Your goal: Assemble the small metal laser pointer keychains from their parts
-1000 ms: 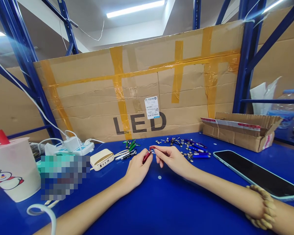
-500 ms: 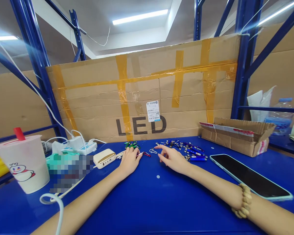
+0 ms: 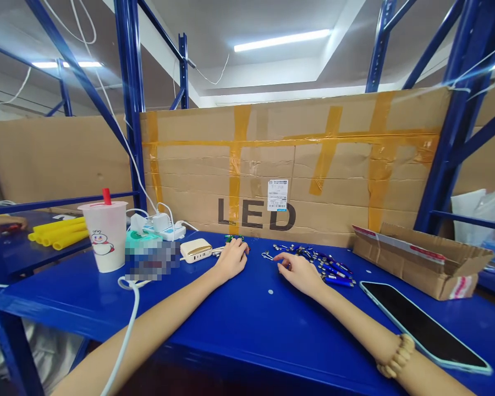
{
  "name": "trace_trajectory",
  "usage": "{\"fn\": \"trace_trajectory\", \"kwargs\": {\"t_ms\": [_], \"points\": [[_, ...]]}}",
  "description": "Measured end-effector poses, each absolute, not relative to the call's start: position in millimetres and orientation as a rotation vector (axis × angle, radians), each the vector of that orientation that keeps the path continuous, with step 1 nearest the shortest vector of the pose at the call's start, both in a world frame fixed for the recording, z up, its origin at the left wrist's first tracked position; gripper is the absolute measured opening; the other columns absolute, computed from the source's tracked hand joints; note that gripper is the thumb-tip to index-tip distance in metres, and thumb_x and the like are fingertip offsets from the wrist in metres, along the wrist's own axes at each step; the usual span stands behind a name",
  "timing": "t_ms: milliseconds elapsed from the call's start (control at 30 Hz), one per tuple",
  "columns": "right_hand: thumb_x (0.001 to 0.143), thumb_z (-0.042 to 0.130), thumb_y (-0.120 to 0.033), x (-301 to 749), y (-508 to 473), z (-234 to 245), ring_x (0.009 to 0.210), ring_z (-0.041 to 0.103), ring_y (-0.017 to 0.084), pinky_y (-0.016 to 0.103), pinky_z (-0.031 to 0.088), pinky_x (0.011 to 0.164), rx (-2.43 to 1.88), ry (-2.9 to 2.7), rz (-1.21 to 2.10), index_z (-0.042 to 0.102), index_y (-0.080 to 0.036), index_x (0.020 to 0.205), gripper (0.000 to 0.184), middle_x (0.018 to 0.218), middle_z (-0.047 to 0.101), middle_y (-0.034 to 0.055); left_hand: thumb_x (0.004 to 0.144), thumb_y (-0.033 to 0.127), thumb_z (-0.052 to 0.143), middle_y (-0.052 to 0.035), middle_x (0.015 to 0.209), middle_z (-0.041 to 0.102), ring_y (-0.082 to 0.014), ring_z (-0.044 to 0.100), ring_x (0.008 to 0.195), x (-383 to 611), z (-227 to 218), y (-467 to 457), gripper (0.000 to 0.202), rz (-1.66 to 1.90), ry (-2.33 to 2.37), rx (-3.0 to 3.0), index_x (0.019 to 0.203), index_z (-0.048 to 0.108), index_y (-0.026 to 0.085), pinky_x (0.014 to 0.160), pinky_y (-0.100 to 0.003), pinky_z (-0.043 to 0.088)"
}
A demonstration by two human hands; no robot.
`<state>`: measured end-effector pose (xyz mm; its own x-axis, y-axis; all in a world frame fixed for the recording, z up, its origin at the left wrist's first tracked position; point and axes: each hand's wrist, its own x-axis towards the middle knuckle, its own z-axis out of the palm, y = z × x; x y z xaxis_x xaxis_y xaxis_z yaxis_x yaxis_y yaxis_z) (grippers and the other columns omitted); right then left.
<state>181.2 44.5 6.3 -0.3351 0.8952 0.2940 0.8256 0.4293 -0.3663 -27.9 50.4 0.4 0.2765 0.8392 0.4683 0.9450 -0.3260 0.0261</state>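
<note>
Left hand (image 3: 231, 259): palm down on the tabletop, near the far edge and left of centre; fingers lightly curled, touching the tabletop; anything held under them is hidden.

Right hand (image 3: 299, 273): palm down, fingers loosely spread, holding nothing visible; fingertips just beside the metal clip.

Metal clip (image 3: 267, 256): small carabiner-style loop lying flat between the hands, nearer the right hand.

Green parts (image 3: 234, 238): small cluster just beyond the left fingertips, close to the far edge of the tabletop.

Blue pen lights (image 3: 338, 273): loose heap with small silver pieces, right of the right hand, along the far edge.

Tabletop (image 3: 247, 324): blue-painted work surface carrying all items listed here; a few small pale dots mark it.

Power bank (image 3: 196, 250): cream and gold, just left of the left hand.

Power strip (image 3: 163, 231): white, with plugged-in adapters, at the far edge behind the power bank.

Plastic cup (image 3: 105, 236): upright, with a red straw, towards the left end.

Smartphone (image 3: 423, 324): dark screen up, pale blue case, lying aslant near the right edge.

Cardboard box (image 3: 423, 264): shallow, open, in the far right corner.

Cardboard sheet (image 3: 292, 165): taped with yellow-brown tape, printed "LED", standing upright behind the far edge between blue steel rack uprights.
</note>
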Motion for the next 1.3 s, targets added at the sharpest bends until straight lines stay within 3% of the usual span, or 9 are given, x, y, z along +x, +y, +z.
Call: {"fn": "trace_trajectory", "kwargs": {"t_ms": [133, 267, 433, 633, 900, 1100, 1300], "points": [[0.079, 0.042, -0.025, 183.5, 43.3, 4.6, 0.085, 0.056, 0.013, 0.024, 0.038, 0.066, -1.492, -2.249, 0.162, 0.058, -0.024, 0.104, 0.030, 0.093, 0.062, 0.0003, 0.080, 0.013, 0.034, -0.0042, 0.088, 0.057, -0.0177, 0.050, 0.088, -27.2, 3.0, 47.4, 0.022, -0.563, -1.466, -2.486, 0.080, 0.054, 0.019, 0.081, -0.030, 0.039], [0.076, 0.047, -0.022, 185.2, 43.1, 5.0, 0.101, 0.050, 0.016, 0.026, 0.039, 0.081, -1.533, -2.225, 0.082, 0.058, -0.019, 0.106, 0.032, 0.106, 0.055, 0.0061, 0.080, 0.014, 0.034, -0.0025, 0.080, 0.061, -0.0155, 0.055, 0.075, -27.0, 4.1, 47.7, 0.022, -0.488, -1.372, -2.600, 0.079, 0.055, 0.020, 0.069, -0.026, 0.040], [0.077, 0.048, -0.024, 183.7, 38.7, 10.4, 0.113, 0.041, 0.021, 0.033, 0.031, 0.095, -1.608, -2.188, -0.028, 0.054, -0.019, 0.115, 0.039, 0.117, 0.048, 0.0097, 0.081, 0.015, 0.031, -0.0022, 0.076, 0.063, -0.0150, 0.057, 0.069, -27.4, 5.8, 47.6, 0.024, -0.435, -1.375, -2.607, 0.083, 0.055, 0.020, 0.063, -0.025, 0.039], [0.083, 0.040, -0.033, 183.2, 37.3, 5.1, 0.127, 0.027, 0.031, 0.042, 0.020, 0.102, -1.824, -2.177, -0.027, 0.036, -0.012, 0.135, 0.056, 0.134, 0.036, 0.0176, 0.082, 0.016, 0.030, -0.0019, 0.076, 0.063, -0.0148, 0.057, 0.070, -24.2, 7.3, 43.7, 0.023, -0.405, -1.354, -2.639, 0.082, 0.053, 0.020, 0.063, -0.024, 0.039], [0.087, 0.030, -0.042, 185.2, 38.1, 6.1, 0.124, 0.035, 0.030, 0.045, 0.026, 0.099, -1.928, -2.253, 0.013, 0.041, -0.015, 0.132, 0.053, 0.132, 0.041, 0.0163, 0.083, 0.017, 0.030, -0.0017, 0.077, 0.063, -0.0151, 0.057, 0.070, -21.4, 8.5, 40.8, 0.023, -0.395, -1.328, -2.683, 0.083, 0.052, 0.021, 0.064, -0.024, 0.039], [0.086, 0.036, -0.031, 182.2, 34.5, 10.1, 0.112, 0.046, 0.025, 0.040, 0.029, 0.095, -1.738, -2.350, -0.211, 0.059, -0.016, 0.113, 0.038, 0.117, 0.053, 0.0142, 0.083, 0.016, 0.032, -0.0015, 0.078, 0.063, -0.0150, 0.058, 0.071, -22.0, 7.0, 41.5, 0.021, -0.407, -1.346, -2.694, 0.084, 0.052, 0.021, 0.064, -0.024, 0.040], [0.084, 0.039, -0.018, 182.4, 35.8, 15.0, 0.102, 0.053, 0.022, 0.035, 0.034, 0.087, -1.688, -2.411, -0.268, 0.065, -0.020, 0.100, 0.031, 0.105, 0.060, 0.0096, 0.083, 0.015, 0.033, -0.0014, 0.078, 0.063, -0.0150, 0.058, 0.071, -21.8, 6.6, 41.0, 0.020, -0.408, -1.344, -2.694, 0.083, 0.053, 0.021, 0.064, -0.024, 0.040]]}}
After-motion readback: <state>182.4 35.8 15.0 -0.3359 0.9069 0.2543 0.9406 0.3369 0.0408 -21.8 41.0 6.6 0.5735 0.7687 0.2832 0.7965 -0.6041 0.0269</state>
